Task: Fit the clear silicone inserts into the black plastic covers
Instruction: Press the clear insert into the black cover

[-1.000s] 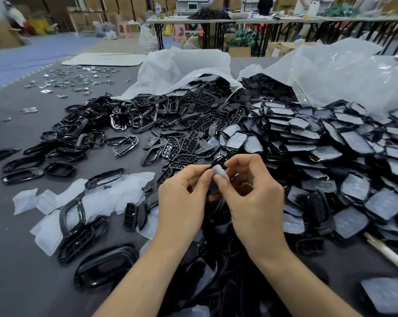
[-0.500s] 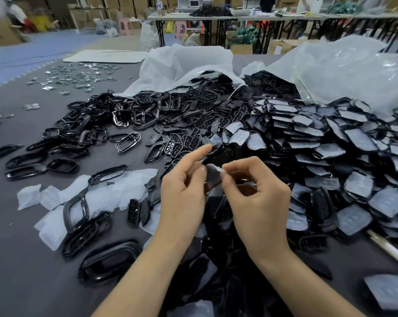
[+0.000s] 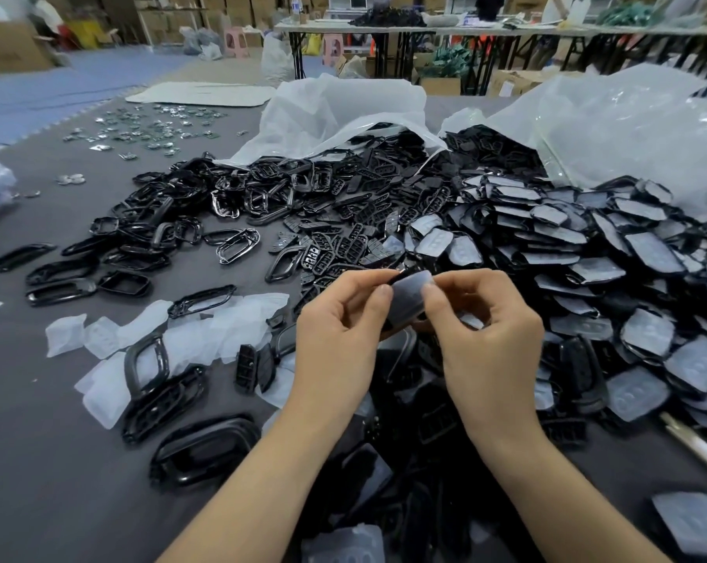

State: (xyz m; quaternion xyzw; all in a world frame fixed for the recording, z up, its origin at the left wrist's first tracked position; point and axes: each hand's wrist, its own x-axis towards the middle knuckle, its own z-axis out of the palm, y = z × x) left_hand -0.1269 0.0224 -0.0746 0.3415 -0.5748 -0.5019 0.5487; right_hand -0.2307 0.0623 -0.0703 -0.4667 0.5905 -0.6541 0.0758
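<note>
Both hands pinch one piece just above the grey table [image 3: 59, 461]: my left hand [image 3: 335, 339] and right hand [image 3: 489, 343] thumb the clear insert [image 3: 408, 294] against its black cover [image 3: 400, 275]. Bunched a moment ago, the insert now lies spread across the cover, so it is probably nearly seated.

The clear insert [image 3: 408, 296] now shows its broad face to the camera; a second ago only a small pale corner peeked between the fingertips. The left grip [image 3: 335, 339] has curled back the forefinger it had stretched over the black cover [image 3: 402, 274]. Left and right grip [image 3: 489, 339] have drawn slightly apart, with a thumb on each side edge of the insert. It seems to sit flatter in the cover, though blur hides the seating.
</note>
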